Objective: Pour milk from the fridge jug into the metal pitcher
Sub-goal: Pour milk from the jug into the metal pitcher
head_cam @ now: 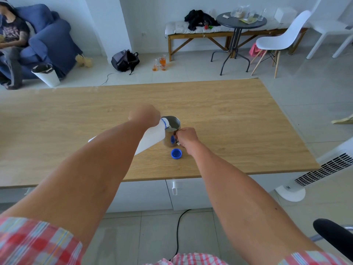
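A white plastic milk jug (150,137) is tipped to the right, its blue-ringed neck over the rim of the metal pitcher (170,139). My left hand (144,114) grips the jug from above. White milk shows inside the pitcher. My right hand (186,137) holds the pitcher's handle on its right side. The pitcher stands upright on the wooden table (229,115). The jug's blue cap (176,153) lies open side up on the table just in front of the pitcher.
A white tower fan (313,173) stands at the table's right front corner. A black chair arm (334,238) is at the lower right. Beyond the table are a white bin (46,74), a backpack (125,60), a round black table (241,22) and a white chair (280,41).
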Available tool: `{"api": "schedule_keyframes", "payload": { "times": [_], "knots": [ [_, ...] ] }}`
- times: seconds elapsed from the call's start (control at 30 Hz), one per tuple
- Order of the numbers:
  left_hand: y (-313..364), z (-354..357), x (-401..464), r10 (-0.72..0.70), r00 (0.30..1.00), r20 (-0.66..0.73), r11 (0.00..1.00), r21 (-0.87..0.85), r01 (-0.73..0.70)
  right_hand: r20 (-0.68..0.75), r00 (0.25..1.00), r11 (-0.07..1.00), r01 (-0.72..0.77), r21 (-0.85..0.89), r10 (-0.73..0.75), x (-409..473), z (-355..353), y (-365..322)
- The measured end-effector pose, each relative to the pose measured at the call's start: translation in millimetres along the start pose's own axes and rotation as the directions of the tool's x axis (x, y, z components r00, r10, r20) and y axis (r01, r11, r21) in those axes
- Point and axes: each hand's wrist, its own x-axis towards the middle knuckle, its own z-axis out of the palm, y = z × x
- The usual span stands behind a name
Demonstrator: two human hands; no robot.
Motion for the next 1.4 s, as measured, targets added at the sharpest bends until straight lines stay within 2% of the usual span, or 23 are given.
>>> {"api": "schedule_keyframes", "payload": {
  "times": [1.4],
  "knots": [
    [2.3,-1.8,-0.1,-0.010,1.000,0.015,1.000,0.022,0.009,-0.006,1.000,1.000,-0.016,0.014,0.016,2.8,0.3,1.4]
  ]
}}
